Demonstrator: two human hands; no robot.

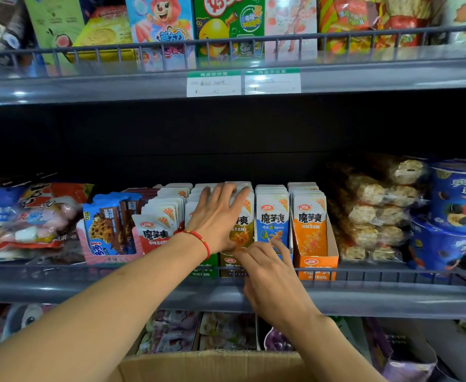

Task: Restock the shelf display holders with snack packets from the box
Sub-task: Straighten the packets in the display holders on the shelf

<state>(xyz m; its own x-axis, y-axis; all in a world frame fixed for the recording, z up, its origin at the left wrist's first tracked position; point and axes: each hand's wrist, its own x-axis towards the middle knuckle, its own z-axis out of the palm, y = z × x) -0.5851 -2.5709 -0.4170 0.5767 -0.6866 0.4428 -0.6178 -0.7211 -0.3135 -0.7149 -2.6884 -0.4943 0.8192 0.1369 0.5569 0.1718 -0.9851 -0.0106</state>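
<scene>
The left hand (pixel 217 219) lies flat, fingers spread, on the snack packets (pixel 272 216) standing in the display holders (pixel 316 264); dark open room rises beyond its fingertips. The right hand (pixel 269 267), fingers bent, touches the olive packet (pixel 241 233) just above the shelf rail (pixel 391 272); whether it pinches is unclear. The cardboard box (pixel 212 366) is cut off below the wrists

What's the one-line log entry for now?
left hand: flat on olive packets | right hand: fingers at front packet | orange holder: full
</scene>
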